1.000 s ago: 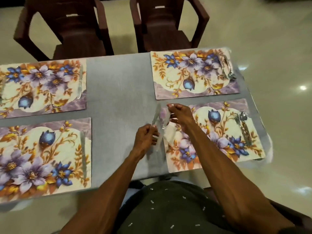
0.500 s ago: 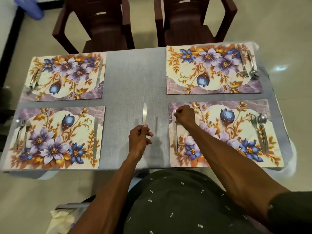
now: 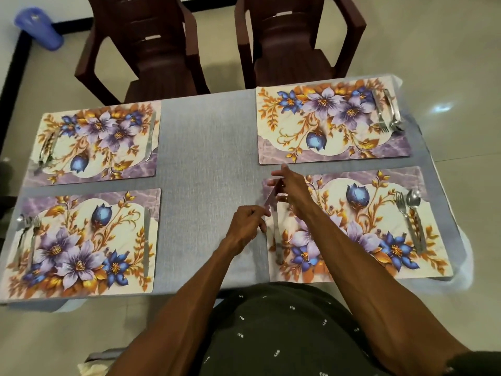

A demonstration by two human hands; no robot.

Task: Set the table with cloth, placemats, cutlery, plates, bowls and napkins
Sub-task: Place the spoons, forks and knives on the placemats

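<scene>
Chairs (image 3: pixel 217 47) behind table (image 3: pixel 206 147) — blue bottle (image 3: pixel 38 28), floor

Four placemats (image 3: pixel 97 142), five knives (image 3: pixel 146 240) (one held), three forks (image 3: pixel 404 213), two chairs (image 3: pixel 151 50), one cloth (image 3: pixel 208 158).

This is a home dining room. A counter (image 3: pixel 206 158) under a grey cloth carries four flowered placemats (image 3: pixel 333 123) with forks and spoons (image 3: pixel 412 221) laid on them. Two dark brown plastic chairs (image 3: pixel 151 50) stand at the counter's far side on a glossy tiled floor (image 3: pixel 447 50).
</scene>
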